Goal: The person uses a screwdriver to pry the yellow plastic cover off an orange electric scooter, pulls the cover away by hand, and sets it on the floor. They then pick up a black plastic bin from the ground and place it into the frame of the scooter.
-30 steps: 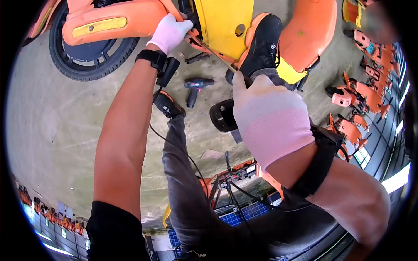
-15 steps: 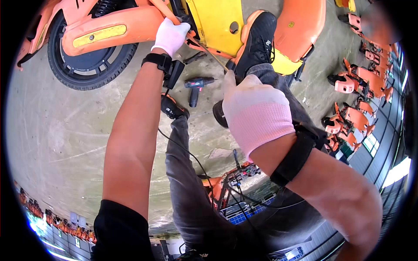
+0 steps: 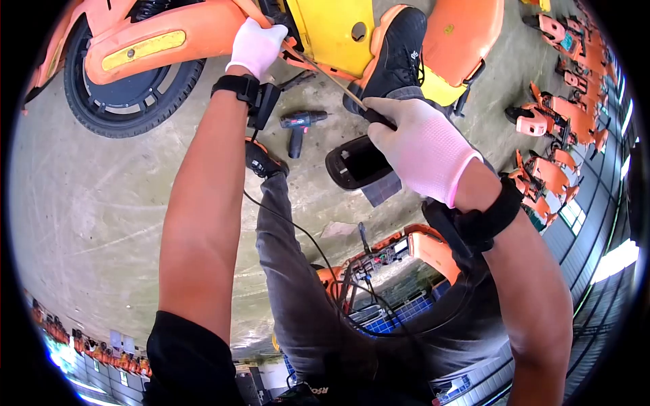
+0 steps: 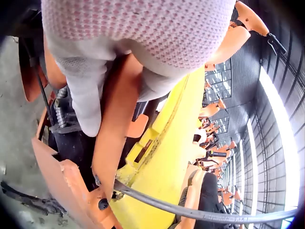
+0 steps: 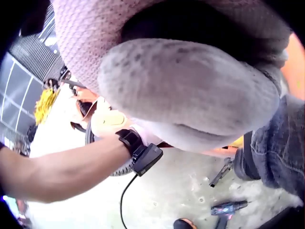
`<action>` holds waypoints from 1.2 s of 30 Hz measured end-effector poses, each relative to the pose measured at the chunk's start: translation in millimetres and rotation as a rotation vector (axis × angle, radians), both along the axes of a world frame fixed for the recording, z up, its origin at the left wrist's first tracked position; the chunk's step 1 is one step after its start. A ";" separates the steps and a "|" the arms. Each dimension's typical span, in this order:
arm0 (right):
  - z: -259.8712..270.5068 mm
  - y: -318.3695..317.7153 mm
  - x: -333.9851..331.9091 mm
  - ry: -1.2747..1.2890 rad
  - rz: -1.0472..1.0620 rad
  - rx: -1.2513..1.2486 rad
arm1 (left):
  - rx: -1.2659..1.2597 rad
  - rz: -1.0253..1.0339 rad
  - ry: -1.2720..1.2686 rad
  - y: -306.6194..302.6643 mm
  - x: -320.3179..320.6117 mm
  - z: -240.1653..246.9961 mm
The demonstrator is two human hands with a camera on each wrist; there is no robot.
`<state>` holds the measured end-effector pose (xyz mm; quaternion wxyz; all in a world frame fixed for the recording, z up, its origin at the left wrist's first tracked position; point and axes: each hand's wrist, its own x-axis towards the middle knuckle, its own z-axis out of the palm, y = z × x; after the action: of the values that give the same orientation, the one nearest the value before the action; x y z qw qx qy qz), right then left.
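Note:
My gloved left hand [image 3: 257,47] grips a narrow orange plastic strip [image 4: 116,124] on a scooter lying on its side, thumb and fingers on either side of it. My gloved right hand [image 3: 426,139] holds the black handle [image 3: 378,118] of a long screwdriver, whose thin metal shaft [image 3: 332,80] runs up and left toward the left hand. In the left wrist view, the screwdriver's tip meets the lower end of the strip, beside the yellow panel [image 4: 157,191]. The right glove fills most of the right wrist view and hides the handle there.
One black shoe [image 3: 399,54] presses by the yellow panel. On the floor lie a cordless drill [image 3: 298,125] and a black oval housing [image 3: 355,162]. The scooter's wheel [image 3: 128,95] is at upper left; other orange scooters [image 3: 562,122] stand to the right.
My right hand has turned at the wrist and shifted, so the screwdriver's black handle now shows. The left hand keeps its grip on the orange strip.

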<state>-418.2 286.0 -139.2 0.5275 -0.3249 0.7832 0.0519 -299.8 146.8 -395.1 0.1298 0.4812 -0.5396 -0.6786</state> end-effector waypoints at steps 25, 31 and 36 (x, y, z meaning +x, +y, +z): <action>-0.3 14.0 -3.2 0.042 0.055 0.073 | -0.191 -0.187 -0.228 -8.4 -0.5 10.0; -3.8 16.4 12.7 0.482 0.694 -0.091 | -0.238 -0.111 -0.330 -3.7 -2.3 0.0; -21.3 23.9 -18.8 0.257 0.520 -0.015 | -0.250 -0.115 -0.322 -2.2 -0.6 2.9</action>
<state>-437.1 309.9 -160.5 0.3905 -0.5092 0.7346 0.2204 -300.5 144.6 -392.2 0.0618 0.5322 -0.6597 -0.5270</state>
